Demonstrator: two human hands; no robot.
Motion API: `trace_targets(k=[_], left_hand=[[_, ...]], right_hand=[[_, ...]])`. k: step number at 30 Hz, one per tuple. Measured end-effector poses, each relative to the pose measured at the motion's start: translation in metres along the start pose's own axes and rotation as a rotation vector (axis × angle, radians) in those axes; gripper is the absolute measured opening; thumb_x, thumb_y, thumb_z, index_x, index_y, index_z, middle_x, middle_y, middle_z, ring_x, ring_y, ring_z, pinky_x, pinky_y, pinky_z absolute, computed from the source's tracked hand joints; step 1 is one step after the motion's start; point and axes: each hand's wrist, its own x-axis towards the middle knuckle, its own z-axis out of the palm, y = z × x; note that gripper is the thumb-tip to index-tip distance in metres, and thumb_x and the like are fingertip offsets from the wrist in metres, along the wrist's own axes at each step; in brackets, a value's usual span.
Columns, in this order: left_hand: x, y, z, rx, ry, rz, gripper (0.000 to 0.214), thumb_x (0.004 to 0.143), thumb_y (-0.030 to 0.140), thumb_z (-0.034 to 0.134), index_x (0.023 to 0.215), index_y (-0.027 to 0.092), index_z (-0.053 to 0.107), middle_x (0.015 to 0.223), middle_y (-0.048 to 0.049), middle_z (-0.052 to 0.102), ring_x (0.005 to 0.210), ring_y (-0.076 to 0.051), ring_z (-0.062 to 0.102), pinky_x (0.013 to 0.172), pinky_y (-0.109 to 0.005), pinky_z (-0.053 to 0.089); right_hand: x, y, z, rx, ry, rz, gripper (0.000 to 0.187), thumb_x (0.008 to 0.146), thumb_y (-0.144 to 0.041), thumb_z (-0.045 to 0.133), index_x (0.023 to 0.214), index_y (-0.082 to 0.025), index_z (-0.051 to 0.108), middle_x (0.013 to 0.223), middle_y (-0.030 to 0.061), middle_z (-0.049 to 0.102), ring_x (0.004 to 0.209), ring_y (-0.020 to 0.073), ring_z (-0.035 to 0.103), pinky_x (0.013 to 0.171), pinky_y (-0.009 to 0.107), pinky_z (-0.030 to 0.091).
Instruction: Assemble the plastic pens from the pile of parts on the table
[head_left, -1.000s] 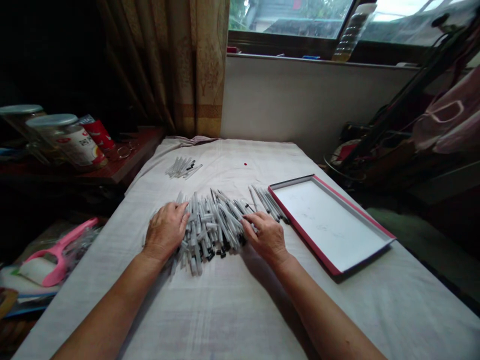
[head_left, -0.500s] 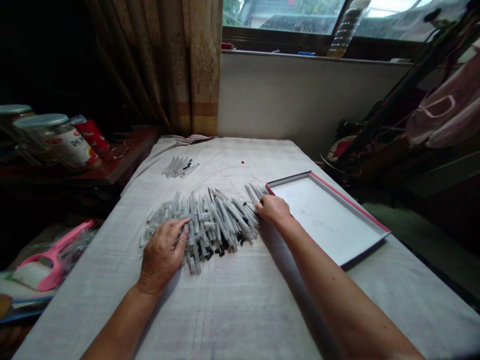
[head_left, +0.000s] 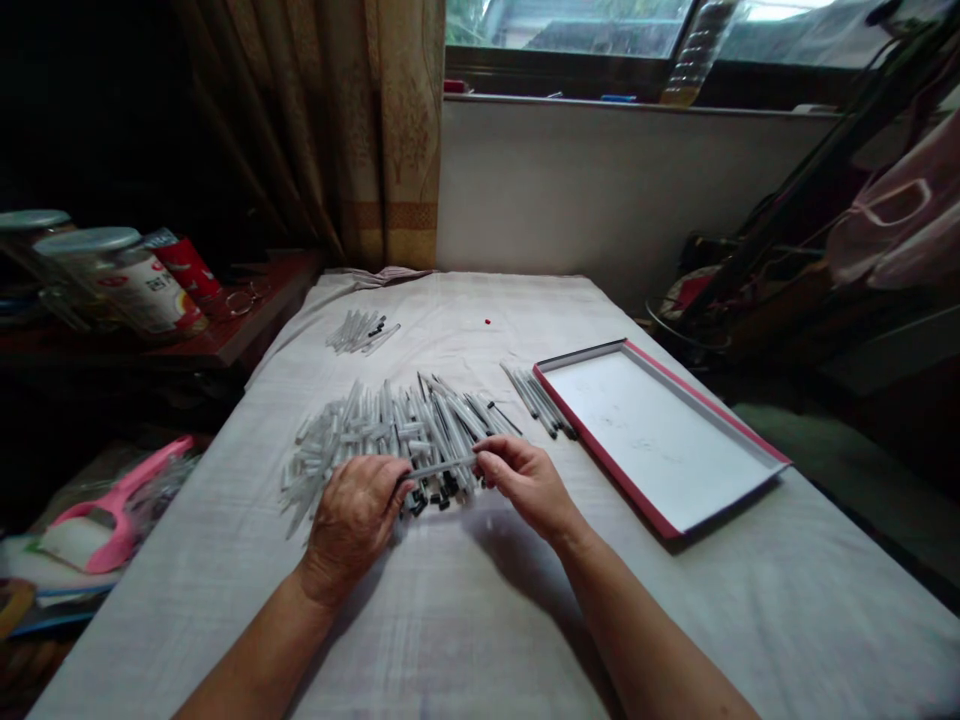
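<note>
A big heap of grey pens with black tips lies on the white cloth of the table. My left hand and my right hand hold one grey pen between them, level, just above the near edge of the heap. Each hand pinches one end of it with curled fingers. A few more pens lie in a row beside the red-rimmed tray on the right.
A small bunch of pens lies farther back on the left, and a tiny red speck near the middle. Jars stand on a side shelf at left. A pink-handled tool lies lower left. Curtain and window sill are behind.
My right hand came back from the tray's corner to the near edge of the heap. Both hands now hold a single pen lifted between them; before, they lay on the heap.
</note>
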Motion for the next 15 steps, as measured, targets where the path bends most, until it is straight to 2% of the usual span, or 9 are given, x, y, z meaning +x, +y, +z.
trace_targets(k=[4,8,12,15], left_hand=[[-0.0011,-0.0018,-0.0007,-0.008,0.011,0.006,0.020,0.099,0.032,0.046,0.105,0.021,0.061,0.092,-0.0051,0.069,0.089,-0.019,0.063,0.085,-0.033,0.051],[-0.0006,-0.0005,-0.0004,-0.043,0.003,0.006,0.019,0.099,0.031,0.046,0.103,0.021,0.061,0.092,-0.0047,0.068,0.087,-0.019,0.062,0.083,-0.032,0.051],[-0.0005,-0.0007,-0.0013,-0.077,-0.023,-0.007,0.019,0.099,0.033,0.046,0.104,0.022,0.061,0.091,-0.0043,0.068,0.087,-0.019,0.063,0.082,-0.032,0.051],[0.0005,0.0003,-0.0030,-0.069,0.006,0.007,0.017,0.099,0.031,0.047,0.104,0.021,0.059,0.092,-0.0045,0.067,0.087,-0.019,0.062,0.082,-0.031,0.051]], right_hand=[[0.0018,0.0035,-0.0041,0.022,0.025,0.052,0.042,0.075,-0.058,0.070,0.069,-0.017,0.068,0.061,0.0036,0.071,0.048,0.0107,0.056,0.047,0.022,0.048],[0.0008,0.0049,-0.0087,-0.036,0.020,0.001,0.039,0.076,-0.055,0.070,0.064,-0.018,0.068,0.060,0.0030,0.070,0.051,0.0123,0.058,0.050,0.024,0.049],[0.0000,0.0057,-0.0087,-0.046,0.029,-0.034,0.033,0.076,-0.049,0.071,0.068,-0.018,0.070,0.062,0.0025,0.071,0.055,0.0130,0.060,0.054,0.025,0.051],[-0.0009,0.0051,-0.0078,-0.053,-0.005,-0.025,0.035,0.080,-0.052,0.067,0.070,-0.018,0.070,0.065,0.0032,0.071,0.056,0.0130,0.061,0.054,0.024,0.051]])
